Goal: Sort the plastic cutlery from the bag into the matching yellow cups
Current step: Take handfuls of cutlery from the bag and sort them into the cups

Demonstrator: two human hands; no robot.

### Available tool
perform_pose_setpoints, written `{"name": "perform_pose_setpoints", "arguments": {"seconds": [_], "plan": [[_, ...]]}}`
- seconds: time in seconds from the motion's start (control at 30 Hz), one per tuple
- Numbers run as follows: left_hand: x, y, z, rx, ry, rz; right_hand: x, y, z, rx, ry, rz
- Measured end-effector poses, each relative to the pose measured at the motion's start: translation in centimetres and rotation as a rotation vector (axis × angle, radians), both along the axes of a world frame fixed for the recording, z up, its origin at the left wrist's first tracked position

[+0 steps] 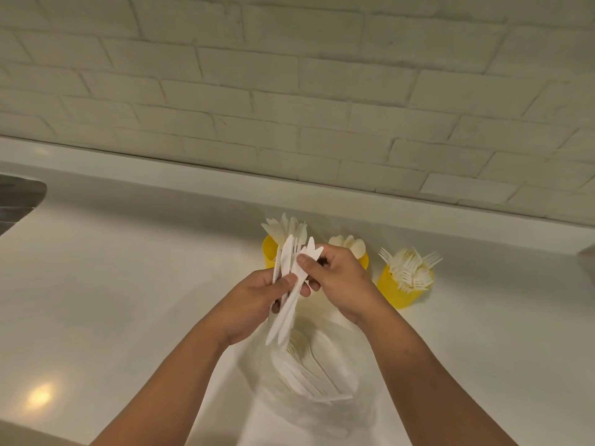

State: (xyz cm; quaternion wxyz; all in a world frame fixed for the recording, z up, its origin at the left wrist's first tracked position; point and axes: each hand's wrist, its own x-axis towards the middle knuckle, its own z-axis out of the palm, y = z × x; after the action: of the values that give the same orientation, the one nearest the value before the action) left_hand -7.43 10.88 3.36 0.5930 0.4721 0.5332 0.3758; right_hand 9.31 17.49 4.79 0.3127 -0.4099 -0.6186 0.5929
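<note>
- Left hand (254, 300) grips a bundle of white plastic knives (287, 304), with the fingers curled behind it and the thumb pressed on the front.
- Right hand (338, 278) pinches the upper part of the same bundle — thumb on the near face, fingers wrapped behind.
- The bundle is held in the air and tilted, with its lower ends toward the camera. It sits above the bag and in front of the cups.
- Clear plastic bag (309, 403) lies on the counter (112, 300) between the forearms. More white cutlery is stacked inside; the types are hard to make out through the film.
- Three yellow cups stand in a row behind the hands:
- Knife cup (268, 257) is the leftmost, with white knives sticking up out of it; the held bundle partly covers it.
- Spoon cup (364, 261) is in the middle, mostly hidden by the right hand — spoon bowls show above it.
- Fork cup (394, 292) is the rightmost, packed with forks tines up and in clear view.
- A painted brick wall (289, 91) is behind the counter, and a sink (19, 194) corner shows at the far left edge.
</note>
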Motion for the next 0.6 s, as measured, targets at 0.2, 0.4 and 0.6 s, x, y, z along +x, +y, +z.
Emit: {"name": "perform_pose_setpoints", "arguments": {"seconds": [0.2,0.4,0.6], "plan": [[0.4,0.2,-0.8,0.055,0.078,-0.033,-0.5,0.0,-0.8,-0.032,0.031,-0.113],[-0.6,1.0,-1.7,-0.129,-0.487,0.017,1.1,1.6,-0.9,-0.455,0.342,0.134],[-1.2,1.8,-2.4,-0.195,-0.696,-0.111,0.6,1.8,-1.5,-0.230,0.194,0.157]]}}
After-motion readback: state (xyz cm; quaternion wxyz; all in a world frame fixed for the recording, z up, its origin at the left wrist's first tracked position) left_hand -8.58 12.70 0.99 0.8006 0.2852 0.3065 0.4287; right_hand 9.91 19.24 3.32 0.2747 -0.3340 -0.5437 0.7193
